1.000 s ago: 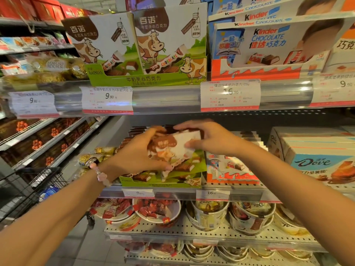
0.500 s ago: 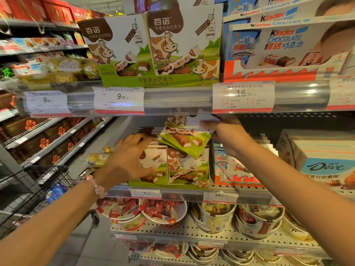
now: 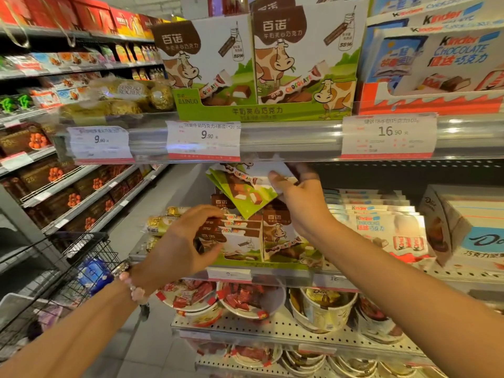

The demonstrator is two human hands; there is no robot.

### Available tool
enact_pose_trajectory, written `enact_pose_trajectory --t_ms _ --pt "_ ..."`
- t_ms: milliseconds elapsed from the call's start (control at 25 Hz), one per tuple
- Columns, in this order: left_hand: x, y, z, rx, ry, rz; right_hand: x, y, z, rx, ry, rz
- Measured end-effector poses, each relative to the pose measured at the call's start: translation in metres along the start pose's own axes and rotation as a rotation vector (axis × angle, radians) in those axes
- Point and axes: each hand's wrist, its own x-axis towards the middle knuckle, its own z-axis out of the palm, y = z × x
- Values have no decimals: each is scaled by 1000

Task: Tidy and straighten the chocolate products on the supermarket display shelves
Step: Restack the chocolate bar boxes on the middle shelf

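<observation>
Kinder boxes (image 3: 387,227) right of cow boxes (image 3: 283,238)

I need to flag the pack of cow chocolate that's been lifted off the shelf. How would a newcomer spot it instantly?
Find the clear shelf rail with the 9.90 price tag; look just beneath it, above the green Bainuo display tray. The lifted packs are gripped by the right hand. Unlike the upright boxes in the tray, they hang tilted in the air, green corner pointing down.

A supermarket aisle ran between grey metal shelves (image 3: 286,140) fitted with clear price-tag strips. The floor (image 3: 152,347) was pale grey tile. A black wire cart (image 3: 68,266) stood at lower left. Light glared off the shelf edge. More shelving (image 3: 68,184) receded on the left.
</observation>
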Motion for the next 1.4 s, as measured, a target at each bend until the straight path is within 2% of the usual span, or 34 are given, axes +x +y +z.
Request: enact_pose_trajectory --t_ms 280,440,600,840,1000,1200,1400 --pt "3 -10 -3 -42 -7 6 1 0 6 -238 -119 -207" --pt "6 -13 -3 -51 -18 6 3 -3 4 -379 -176 -236" --pt "8 -19 -4 -57 -30 -33 1 0 2 -618 -371 -269" --pt "3 -22 0 63 -35 25 3 0 7 -796 -513 -278" --pt "7 -18 -2 248 49 60 3 -2 6 -854 -542 -241" --pt "11 -18 -8 39 -22 41 3 -7 8 -868 -524 -279" --pt "17 -21 -13 -6 -27 50 4 -12 9 -852 -510 -276"
